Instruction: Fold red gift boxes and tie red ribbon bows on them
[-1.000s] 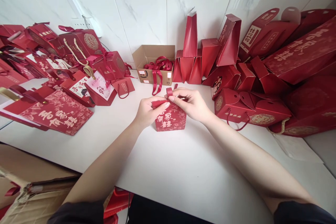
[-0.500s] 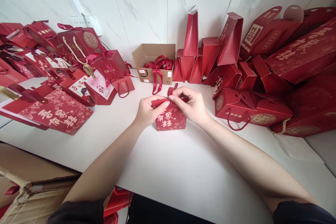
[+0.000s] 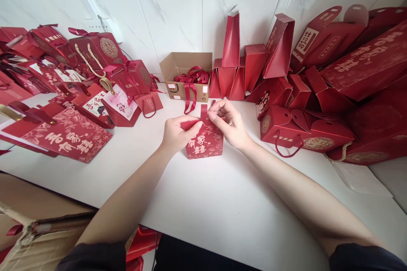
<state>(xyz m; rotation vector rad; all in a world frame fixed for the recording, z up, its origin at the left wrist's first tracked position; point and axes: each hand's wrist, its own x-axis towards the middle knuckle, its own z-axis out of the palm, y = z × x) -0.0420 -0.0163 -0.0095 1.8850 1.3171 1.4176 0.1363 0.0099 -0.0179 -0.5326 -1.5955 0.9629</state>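
The strap (image 3: 204, 112) that was bent over under the right thumb half a second ago now stands straight up, just in front of the right front corner of the cardboard box (image 3: 181, 90). The right hand (image 3: 229, 122) has lifted slightly toward that same corner, its thumb now beside the strap; whether they touch is unclear. The red bag (image 3: 208, 146) has shifted a little leftward in front of the box, and the left hand (image 3: 178, 133) with it.

sleeves (image 3: 95, 257): dark, short | forearms (image 3: 127, 197), left hand (image 3: 177, 134), right hand (image 3: 233, 126): bare
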